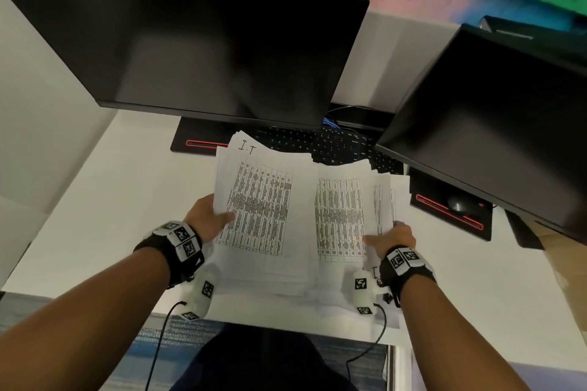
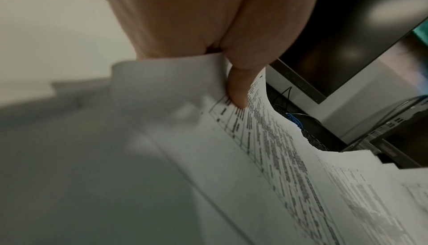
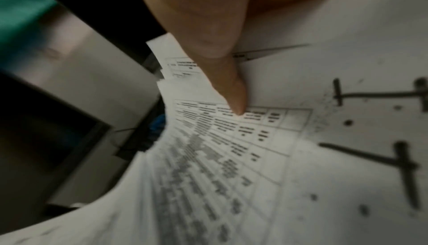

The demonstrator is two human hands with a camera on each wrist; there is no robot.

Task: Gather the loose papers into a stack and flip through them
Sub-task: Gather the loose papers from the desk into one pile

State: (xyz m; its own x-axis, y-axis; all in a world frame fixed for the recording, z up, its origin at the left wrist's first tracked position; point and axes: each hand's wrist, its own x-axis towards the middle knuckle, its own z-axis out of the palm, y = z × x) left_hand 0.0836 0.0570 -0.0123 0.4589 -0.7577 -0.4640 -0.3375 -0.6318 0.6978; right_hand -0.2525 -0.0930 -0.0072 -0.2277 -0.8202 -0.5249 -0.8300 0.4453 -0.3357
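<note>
A stack of white papers (image 1: 270, 200) printed with tables is held open like a book above the white desk (image 1: 111, 200). My left hand (image 1: 209, 219) pinches the left batch at its left edge, thumb on top of the printed sheet (image 2: 236, 91). My right hand (image 1: 390, 238) grips the right batch of fanned sheets (image 1: 346, 216), thumb pressed on a table page (image 3: 234, 95). Handwritten "I.T" marks show on a sheet's top corner (image 1: 247, 147) and on a page near the right palm (image 3: 375, 120). Fingers under the papers are hidden.
Two dark monitors hang over the desk, a large one (image 1: 197, 41) in front and another (image 1: 495, 124) to the right. A black keyboard (image 1: 330, 143) lies behind the papers, a mouse (image 1: 457, 203) at the right. Cables trail off both wrists near the desk's front edge.
</note>
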